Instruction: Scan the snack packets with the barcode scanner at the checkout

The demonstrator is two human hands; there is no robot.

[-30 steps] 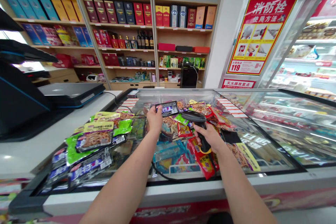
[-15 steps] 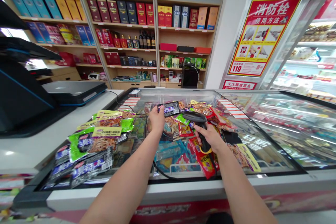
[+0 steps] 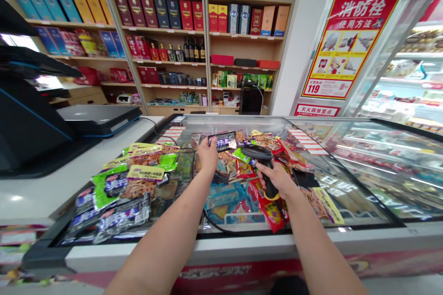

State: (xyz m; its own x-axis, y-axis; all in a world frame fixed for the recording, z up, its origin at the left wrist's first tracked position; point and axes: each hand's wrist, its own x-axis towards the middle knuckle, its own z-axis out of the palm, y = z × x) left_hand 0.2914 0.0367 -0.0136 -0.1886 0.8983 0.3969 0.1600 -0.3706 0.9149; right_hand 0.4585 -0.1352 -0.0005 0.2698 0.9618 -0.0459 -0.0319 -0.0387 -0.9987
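Note:
My left hand (image 3: 207,154) is closed on a dark snack packet (image 3: 223,140), held up flat above the glass lid of a chest freezer (image 3: 346,156). My right hand (image 3: 277,179) grips the handle of a black barcode scanner (image 3: 258,153), whose head points toward the packet. A black cable (image 3: 221,228) runs from the scanner over the glass. Below both hands lies a heap of red, green and orange snack packets (image 3: 249,170).
Several more packets, green, yellow and dark ones (image 3: 128,184), lie spread on the glass at left. A black till terminal (image 3: 31,120) stands on the white counter (image 3: 34,193) at far left. Shelves of boxed goods (image 3: 180,14) fill the back wall; a red poster (image 3: 346,41) hangs at right.
Both hands keep their hold and barely move. The view has shifted slightly, so the packet and scanner sit a touch higher and further right.

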